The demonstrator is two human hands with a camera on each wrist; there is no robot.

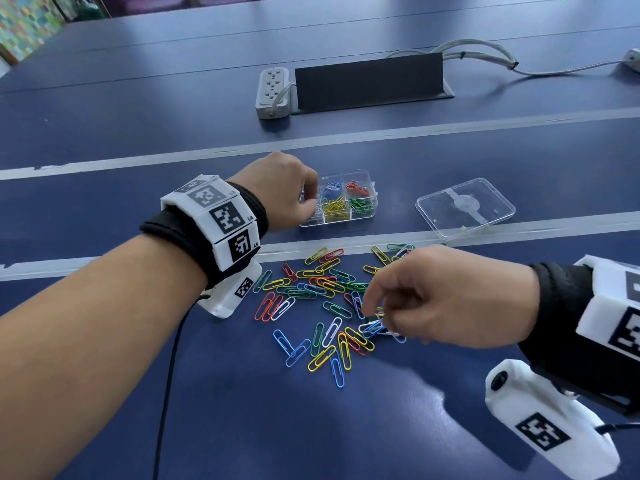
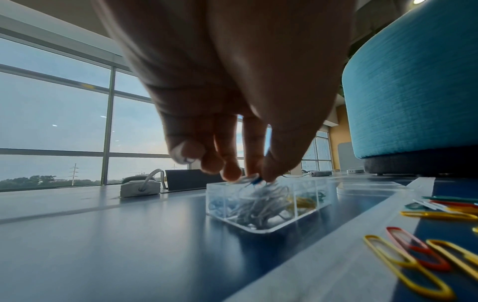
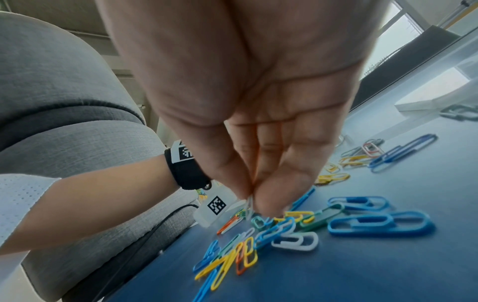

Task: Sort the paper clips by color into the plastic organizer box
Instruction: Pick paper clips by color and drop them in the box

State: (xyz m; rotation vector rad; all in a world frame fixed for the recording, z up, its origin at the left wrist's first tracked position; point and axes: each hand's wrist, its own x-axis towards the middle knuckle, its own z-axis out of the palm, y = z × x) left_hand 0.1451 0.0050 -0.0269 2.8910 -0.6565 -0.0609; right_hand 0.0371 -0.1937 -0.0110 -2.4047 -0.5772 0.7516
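Red, blue, yellow, green, white clips (image 1: pixel 322 306) on navy table (image 1: pixel 138 133).

left hand (image 2: pixel 232 102) | pinches clips (image 2: pixel 252 179) | over organizer box (image 2: pixel 258 206)

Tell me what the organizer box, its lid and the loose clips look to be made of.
Organizer box: clear rigid plastic, glossy; the sorted clips show through its walls. Lid: the same clear glossy plastic, lying apart to the box's right, table visible through it. Loose paper clips: probably wire under a smooth coloured coating; the even blue, yellow, green, red and white surfaces suggest plastic or paint, though the core is hidden.
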